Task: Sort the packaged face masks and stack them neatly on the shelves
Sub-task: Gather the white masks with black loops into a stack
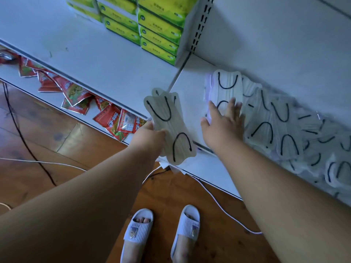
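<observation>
My left hand (152,135) grips a small bunch of packaged white face masks (167,120) with black ear loops, held above the front edge of the white shelf (114,73). Flat on a neat stack of masks (228,86) lies my right hand (224,122), fingers straight and spread. This stack stands on the shelf near the back panel. To its right, several more packaged masks (281,126) lie loose and overlapping along the shelf, reaching the frame's right edge.
Green and yellow tissue boxes (157,29) are stacked at the back of the shelf. Red snack packets (79,95) lie scattered on the lower shelf at left. Cables (24,141) cross the wooden floor, and my slippered feet (161,230) stand below.
</observation>
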The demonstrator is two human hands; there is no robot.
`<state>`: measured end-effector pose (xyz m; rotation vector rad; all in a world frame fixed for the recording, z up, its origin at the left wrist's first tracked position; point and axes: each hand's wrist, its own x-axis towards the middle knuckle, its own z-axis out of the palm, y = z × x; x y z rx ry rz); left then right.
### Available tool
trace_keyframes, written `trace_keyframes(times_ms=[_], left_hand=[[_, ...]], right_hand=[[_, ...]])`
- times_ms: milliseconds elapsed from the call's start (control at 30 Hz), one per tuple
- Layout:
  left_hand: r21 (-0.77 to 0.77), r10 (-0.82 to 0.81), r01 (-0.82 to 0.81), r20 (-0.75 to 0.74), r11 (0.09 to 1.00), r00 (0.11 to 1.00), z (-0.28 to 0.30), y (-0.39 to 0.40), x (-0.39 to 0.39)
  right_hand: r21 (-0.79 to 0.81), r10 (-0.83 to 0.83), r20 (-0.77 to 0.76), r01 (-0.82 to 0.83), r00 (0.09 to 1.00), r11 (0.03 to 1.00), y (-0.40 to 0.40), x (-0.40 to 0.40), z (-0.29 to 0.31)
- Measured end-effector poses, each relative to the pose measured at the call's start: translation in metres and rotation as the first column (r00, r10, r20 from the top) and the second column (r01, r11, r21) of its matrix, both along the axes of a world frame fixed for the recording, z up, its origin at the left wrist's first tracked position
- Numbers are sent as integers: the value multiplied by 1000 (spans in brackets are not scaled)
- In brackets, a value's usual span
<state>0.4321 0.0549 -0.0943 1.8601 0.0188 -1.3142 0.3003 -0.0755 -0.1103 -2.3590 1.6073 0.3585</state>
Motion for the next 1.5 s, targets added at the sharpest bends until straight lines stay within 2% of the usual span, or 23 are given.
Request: trace_keyframes(times_ms=[67,100,200,367,467,533,633,733,833,900,1033,1100,1200,1300,1400,1500], left_hand=[[-3,-21,21,5,1000,1000,-2,-2,-5],[-5,-20,20,14,1000,1000,-5,-2,-7],[9,-37,37,6,999,999,-2,-3,-13],[6,-56,56,-3,998,998,1,-6,-17],[-8,-64,64,-1,998,998,1,-4,-18],[-14,-50,50,3,999,999,2,-2,-20],[-30,-10,9,-12,1000,1000,5,1,-27],[-52,-8,8,-7,999,1000,8,2,-39],[-77,-3,4,14,997,1000,13,-2,-55],[-91,-29,31,23,995,999,13,-7,-66],[-127,-37,39,20,991,999,6,-12,-91],[-122,-59,62,34,991,998,4,-13,-105],[-106,-68,71,26,992,997,6,-16,-124],[-86,-90,91,11,992,996,11,-22,-139],[-90,-116,118,30,989,993,13,-28,-151],[-84,-140,145,63,986,988,13,-31,-157]], right_hand=[[81,22,-182,-7,983,997,-12,-10,-4],[69,33,-183,-21,982,997,-14,-13,-6],[-13,-7,-23,6,1000,1000,-2,-16,-5],[-23,-25,234,31,972,999,25,-22,-1],[91,65,163,-80,985,993,25,-26,1],[117,70,159,-89,985,989,21,-33,5],[37,-33,165,27,986,999,14,-53,16],[-20,-130,56,131,990,991,0,-84,21],[86,-214,-80,221,974,972,-12,-119,19],[147,-244,-81,254,966,956,-13,-134,15],[36,-197,-34,198,980,980,-7,-142,6],[-17,-217,52,218,975,976,-4,-142,9],[-12,-218,142,221,966,975,3,-147,17],[52,-164,58,161,985,986,9,-160,19],[29,-192,14,192,981,981,4,-176,19],[25,-147,-77,150,986,988,-2,-185,12]])
